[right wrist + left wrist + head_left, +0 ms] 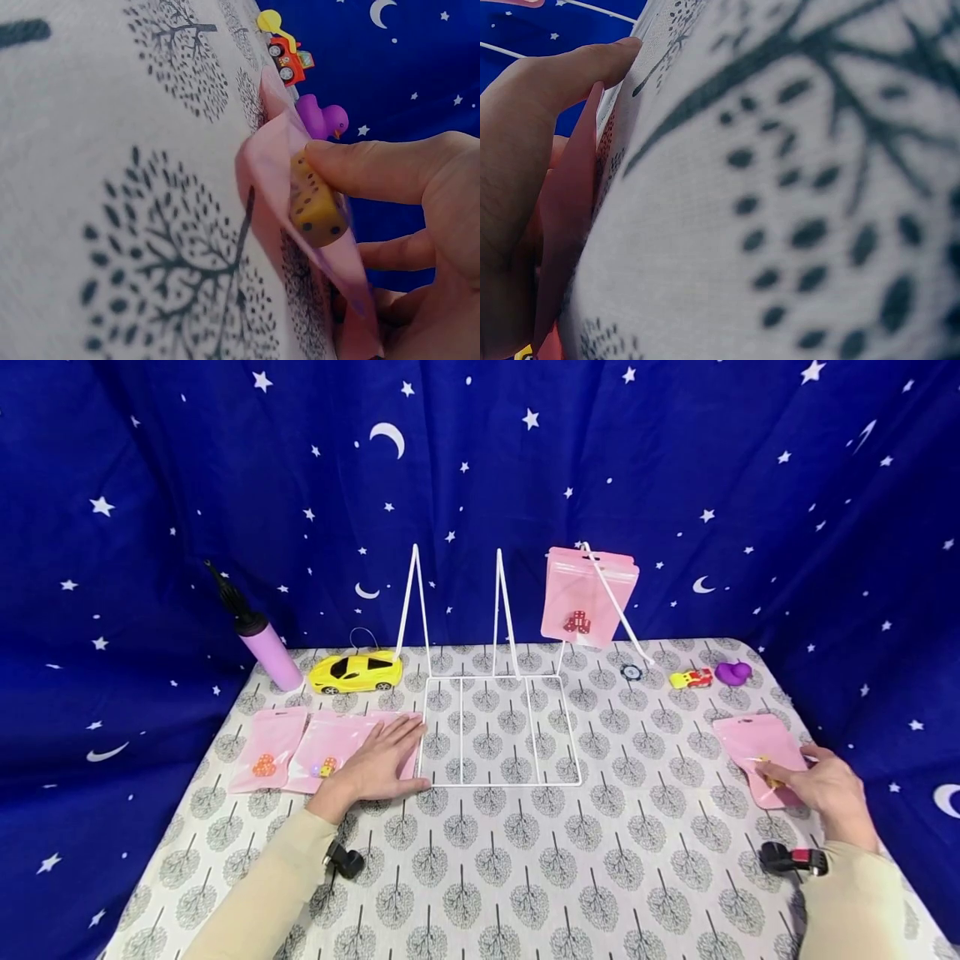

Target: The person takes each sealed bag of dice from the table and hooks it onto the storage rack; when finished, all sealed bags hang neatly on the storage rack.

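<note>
Over at the right, my right hand [834, 789] pinches a pink zip pouch [753, 735] between thumb and fingers; the pouch bends. The right wrist view shows yellow dice [319, 217] inside, beneath the thumb. My left hand [378, 764] lies with straight fingers on pink pouches beside a white wire rack [495, 785]. Its thumb is at the rack's left front corner. One pouch with orange dice [264, 766] lies at the far left, overlapped by a pouch [330, 735] with mixed dice. From the rack's right hook hang pink pouches [577, 585] with red dice.
Behind the left pouches are a yellow toy car [358, 672] and a purple hand pump [272, 656]. At the back right stand a small dark round piece [631, 672], a red-and-yellow toy vehicle [691, 678] and a purple duck [732, 673]. A blue starry curtain [480, 485] hangs behind the table.
</note>
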Available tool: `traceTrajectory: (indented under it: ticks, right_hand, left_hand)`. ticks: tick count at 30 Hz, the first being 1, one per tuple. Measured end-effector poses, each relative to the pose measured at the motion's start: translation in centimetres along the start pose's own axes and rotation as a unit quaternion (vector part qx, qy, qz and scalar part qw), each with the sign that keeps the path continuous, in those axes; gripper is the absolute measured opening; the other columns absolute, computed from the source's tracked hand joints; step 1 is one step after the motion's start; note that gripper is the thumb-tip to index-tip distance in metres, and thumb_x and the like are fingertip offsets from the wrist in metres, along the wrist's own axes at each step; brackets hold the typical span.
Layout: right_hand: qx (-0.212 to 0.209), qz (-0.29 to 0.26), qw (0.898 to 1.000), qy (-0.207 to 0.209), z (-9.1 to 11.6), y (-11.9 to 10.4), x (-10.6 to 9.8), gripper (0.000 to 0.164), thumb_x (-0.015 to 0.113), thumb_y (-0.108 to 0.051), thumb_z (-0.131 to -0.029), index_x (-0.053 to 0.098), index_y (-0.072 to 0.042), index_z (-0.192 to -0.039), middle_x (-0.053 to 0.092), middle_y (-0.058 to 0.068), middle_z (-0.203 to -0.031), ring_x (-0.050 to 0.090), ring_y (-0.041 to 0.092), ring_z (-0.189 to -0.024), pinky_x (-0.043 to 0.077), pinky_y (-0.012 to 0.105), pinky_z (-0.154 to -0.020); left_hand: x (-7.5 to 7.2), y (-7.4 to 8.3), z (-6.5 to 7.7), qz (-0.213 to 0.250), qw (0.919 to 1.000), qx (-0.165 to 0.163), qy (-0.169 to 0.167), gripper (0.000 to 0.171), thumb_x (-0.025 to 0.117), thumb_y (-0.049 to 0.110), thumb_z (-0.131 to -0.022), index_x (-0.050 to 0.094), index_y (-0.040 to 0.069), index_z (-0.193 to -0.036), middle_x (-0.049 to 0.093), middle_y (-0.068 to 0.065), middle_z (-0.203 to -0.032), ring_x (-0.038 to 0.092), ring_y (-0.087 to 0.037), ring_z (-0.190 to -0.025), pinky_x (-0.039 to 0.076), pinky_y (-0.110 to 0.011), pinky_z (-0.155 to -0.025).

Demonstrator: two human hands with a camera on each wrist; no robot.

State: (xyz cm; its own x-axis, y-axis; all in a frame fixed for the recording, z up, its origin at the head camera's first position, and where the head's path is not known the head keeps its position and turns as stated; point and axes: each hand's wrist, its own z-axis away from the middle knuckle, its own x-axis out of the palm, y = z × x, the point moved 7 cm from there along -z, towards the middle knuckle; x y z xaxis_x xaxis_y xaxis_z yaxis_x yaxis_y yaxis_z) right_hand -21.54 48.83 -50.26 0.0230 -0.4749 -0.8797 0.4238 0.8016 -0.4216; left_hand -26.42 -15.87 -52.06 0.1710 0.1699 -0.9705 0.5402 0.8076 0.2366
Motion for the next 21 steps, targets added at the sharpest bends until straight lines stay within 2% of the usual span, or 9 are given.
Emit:
traceTrajectory:
  ticks: [7, 12, 15, 18, 20, 21]
  right_hand:
    - [-0.004, 0.006, 1.000, -0.007, -0.07, -0.12, 0.18, 0.096, 0.063, -0.059, -0.085, 0.030, 0.013, -0.139, 0.041, 0.045, -0.127, 0.042, 0.061, -0.108, 0.040, 0.065, -0.087]
    - [0.004, -0.014, 1.000, -0.004, 0.24, -0.16, 0.17, 0.096, 0.065, -0.058, -0.085, 0.027, 0.012, -0.139, 0.043, 0.044, -0.123, 0.044, 0.057, -0.104, 0.041, 0.062, -0.084]
    - [0.009, -0.029, 1.000, -0.001, 0.48, -0.24, 0.29, 0.096, 0.066, -0.057, -0.085, 0.028, 0.012, -0.139, 0.054, 0.039, -0.114, 0.048, 0.052, -0.100, 0.044, 0.051, -0.075]
    - [-0.002, -0.042, 0.999, 0.008, 0.58, -0.52, 0.41, 0.092, 0.069, -0.054, -0.084, 0.033, 0.011, -0.137, 0.068, 0.025, -0.088, 0.059, 0.041, -0.088, 0.045, 0.036, -0.063]
    - [-0.006, -0.052, 0.999, 0.007, 0.67, -0.66, 0.54, 0.088, 0.069, -0.053, -0.084, 0.036, 0.010, -0.136, 0.070, 0.016, -0.076, 0.064, 0.034, -0.077, 0.044, 0.029, -0.055]
    - [-0.009, -0.054, 0.998, 0.008, 0.76, -0.75, 0.54, 0.086, 0.069, -0.053, -0.084, 0.038, 0.009, -0.135, 0.069, 0.014, -0.077, 0.063, 0.029, -0.073, 0.044, 0.027, -0.053]
  left_hand:
    - [0.01, -0.06, 0.04, 0.000, 1.0000, -0.004, -0.002, 0.100, 0.052, 0.073, -0.084, 0.019, 0.013, -0.157, 0.010, -0.006, -0.165, 0.009, -0.028, -0.151, 0.008, -0.056, -0.121]
    - [0.06, 0.02, 0.08, 0.003, 1.0000, -0.004, -0.005, 0.100, 0.051, 0.074, -0.084, 0.018, 0.014, -0.157, 0.010, -0.006, -0.165, 0.009, -0.028, -0.151, 0.008, -0.056, -0.121]
    - [0.00, 0.07, 0.11, 0.003, 1.0000, -0.004, -0.007, 0.100, 0.051, 0.074, -0.084, 0.018, 0.014, -0.157, 0.010, -0.006, -0.165, 0.009, -0.028, -0.151, 0.008, -0.056, -0.121]
    - [-0.16, 0.14, 0.13, 0.005, 1.0000, -0.002, -0.005, 0.100, 0.053, 0.073, -0.084, 0.019, 0.013, -0.156, 0.011, -0.007, -0.164, 0.010, -0.029, -0.151, 0.009, -0.057, -0.121]
    - [-0.25, 0.18, 0.13, 0.006, 1.0000, -0.001, -0.003, 0.100, 0.053, 0.072, -0.084, 0.020, 0.012, -0.156, 0.012, -0.007, -0.164, 0.010, -0.029, -0.151, 0.009, -0.057, -0.121]
    - [-0.27, 0.18, 0.12, 0.006, 1.0000, -0.001, -0.003, 0.100, 0.053, 0.072, -0.084, 0.020, 0.012, -0.156, 0.012, -0.007, -0.164, 0.010, -0.029, -0.151, 0.009, -0.057, -0.121]
